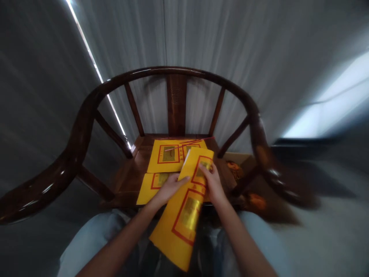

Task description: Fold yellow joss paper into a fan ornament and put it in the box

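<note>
A yellow paper sheet [187, 207] with red frames and gold patches is held up between both hands, curved lengthwise and tilted toward the knees. On its left edge my left hand [172, 185] pinches it, thumb on the printed face. My right hand [211, 179] grips its right edge near the top, thumb over the upper gold patch. Behind it, similar yellow sheets [154, 156] lie flat on the seat, partly covered by the held sheet and my left hand. Thin red sticks or strips [191, 143] rest on the back sheets.
The dark wooden chair's curved rail [175, 70] surrounds the seat [129, 177] at the back and both sides. A cardboard box [248, 159] with orange items stands right of the seat. Grey panelling rises behind; two knees are in front.
</note>
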`<state>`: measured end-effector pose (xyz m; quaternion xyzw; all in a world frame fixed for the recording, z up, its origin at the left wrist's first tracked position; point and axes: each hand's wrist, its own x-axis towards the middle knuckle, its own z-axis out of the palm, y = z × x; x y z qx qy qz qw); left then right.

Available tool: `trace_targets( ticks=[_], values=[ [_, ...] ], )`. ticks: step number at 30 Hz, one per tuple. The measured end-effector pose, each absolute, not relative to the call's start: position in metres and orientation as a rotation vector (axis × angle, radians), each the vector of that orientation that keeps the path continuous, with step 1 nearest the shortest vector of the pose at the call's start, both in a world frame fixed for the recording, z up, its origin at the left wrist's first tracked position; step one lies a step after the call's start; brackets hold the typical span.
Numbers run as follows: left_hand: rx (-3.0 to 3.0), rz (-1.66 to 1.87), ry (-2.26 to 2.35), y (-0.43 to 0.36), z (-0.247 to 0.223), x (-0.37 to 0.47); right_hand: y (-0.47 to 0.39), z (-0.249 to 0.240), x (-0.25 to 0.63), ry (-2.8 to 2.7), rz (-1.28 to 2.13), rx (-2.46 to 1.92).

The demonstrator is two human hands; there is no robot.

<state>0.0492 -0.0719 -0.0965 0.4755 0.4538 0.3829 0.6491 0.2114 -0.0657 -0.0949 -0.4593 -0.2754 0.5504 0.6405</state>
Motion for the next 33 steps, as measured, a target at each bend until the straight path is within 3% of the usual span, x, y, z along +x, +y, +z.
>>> trace_targets(
  ticks=[5, 14, 24, 33],
  values=[
    [1.216, 0.798, 1.101, -0.07, -0.094, 0.041, -0.061, -0.1, 0.21, -0.663, 1.326, -1.023],
    [1.163, 1.354, 1.241, -0.041, -0.097, 0.018, -0.076, -0.111, 0.184, -0.945, 1.522, -0.982],
    [1.223, 1.146, 1.221, -0.049, -0.102, 0.026, -0.067, -0.111, 0.192, -0.693, 1.564, -0.981],
    [1.162, 1.268, 1.213, -0.046, -0.103, 0.026, -0.07, -0.113, 0.201, -0.706, 1.481, -1.034]
  ],
)
